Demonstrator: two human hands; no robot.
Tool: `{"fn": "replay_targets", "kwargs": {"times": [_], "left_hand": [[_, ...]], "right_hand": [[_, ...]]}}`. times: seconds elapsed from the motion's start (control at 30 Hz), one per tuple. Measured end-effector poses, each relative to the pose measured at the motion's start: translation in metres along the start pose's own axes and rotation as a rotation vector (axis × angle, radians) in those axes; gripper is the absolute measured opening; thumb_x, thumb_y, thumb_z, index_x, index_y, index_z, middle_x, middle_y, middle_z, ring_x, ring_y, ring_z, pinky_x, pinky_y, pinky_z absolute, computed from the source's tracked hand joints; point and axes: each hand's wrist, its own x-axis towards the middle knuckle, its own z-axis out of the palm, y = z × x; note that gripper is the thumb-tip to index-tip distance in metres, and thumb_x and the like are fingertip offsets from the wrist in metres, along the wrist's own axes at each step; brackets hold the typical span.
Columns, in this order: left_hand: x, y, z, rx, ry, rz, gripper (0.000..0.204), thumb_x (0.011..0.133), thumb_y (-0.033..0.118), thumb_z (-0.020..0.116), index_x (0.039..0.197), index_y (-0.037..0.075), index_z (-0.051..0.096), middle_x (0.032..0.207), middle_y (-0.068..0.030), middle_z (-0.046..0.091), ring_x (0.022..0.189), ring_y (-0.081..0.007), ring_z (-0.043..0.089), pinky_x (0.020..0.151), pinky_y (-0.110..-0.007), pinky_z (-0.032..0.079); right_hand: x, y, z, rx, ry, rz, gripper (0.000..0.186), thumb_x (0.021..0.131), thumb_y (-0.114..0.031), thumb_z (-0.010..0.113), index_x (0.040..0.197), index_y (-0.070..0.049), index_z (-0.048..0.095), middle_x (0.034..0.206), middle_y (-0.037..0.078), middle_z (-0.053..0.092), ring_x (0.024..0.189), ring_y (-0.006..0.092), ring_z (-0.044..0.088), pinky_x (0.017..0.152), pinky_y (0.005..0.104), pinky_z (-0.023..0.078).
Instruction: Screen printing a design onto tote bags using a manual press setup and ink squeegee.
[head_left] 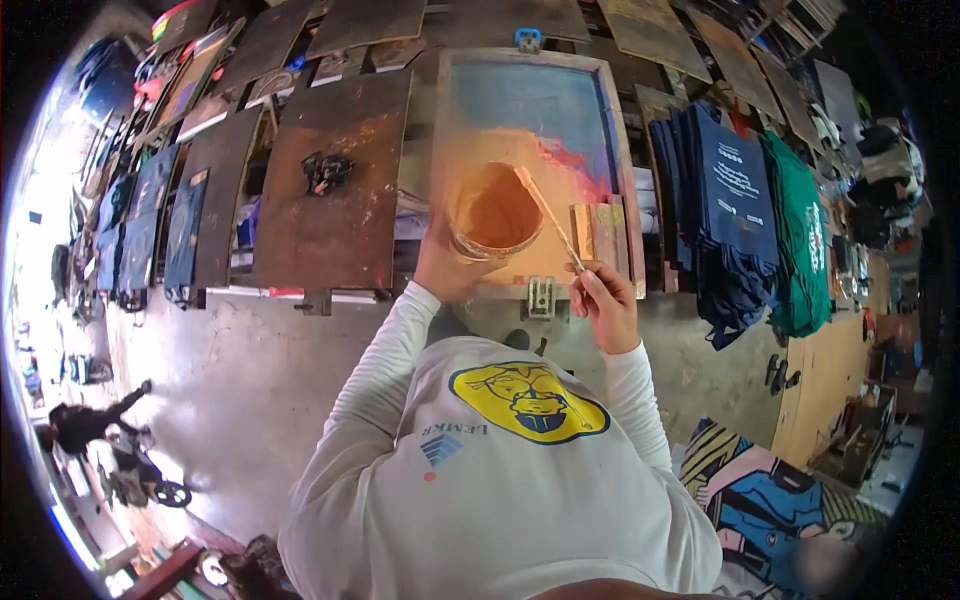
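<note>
My left hand [448,262] is closed around the lower left side of a round tub [497,210] coated inside with orange ink. The tub is held over a screen printing frame [612,120], tilted so its inside shows. In my right hand [606,300], the fingers pinch the lower end of a thin mixing stick [550,218]. Orange covers the stick's upper end, which meets the tub's right rim or sits just above it. Orange and pink ink lies on the mesh, grey-blue at its far part. A wooden squeegee [607,230] rests inside the frame at the right.
Dark printing boards [335,230] stand in rows left and beyond; one bears a crumpled black item [326,172]. Navy fabric pieces [735,190] and green ones [800,235] hang at the right. Metal hinge clamp [541,297] at the frame's near edge. A person [90,425] and motorcycle [140,475] are lower left.
</note>
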Motion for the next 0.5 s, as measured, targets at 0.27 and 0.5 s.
{"fn": "replay_targets", "kwargs": {"times": [0.27,0.5], "left_hand": [[-0.005,0.002,-0.008,-0.102,0.149,-0.063,0.106,0.065,0.02,0.098,0.151,0.003,0.04,0.138,-0.0136,0.062,0.126,-0.0229,0.062,0.107,-0.037,0.052],[0.04,-0.02,-0.065,0.066,0.144,-0.071,0.097,0.067,0.028,0.097,0.146,0.005,0.046,0.135,-0.0148,0.066,0.123,-0.0263,0.066,0.104,-0.04,0.053]], "right_hand": [[0.03,-0.004,-0.005,-0.036,-0.114,0.062,0.032,0.11,-0.02,0.053,0.119,0.006,0.067,0.073,0.002,0.058,0.06,0.0094,0.05,0.056,0.0245,0.039],[0.082,0.001,0.032,-0.031,-0.081,0.012,0.034,0.111,-0.02,0.051,0.123,0.008,0.065,0.071,0.002,0.055,0.059,0.0103,0.049,0.056,0.0258,0.04]]}}
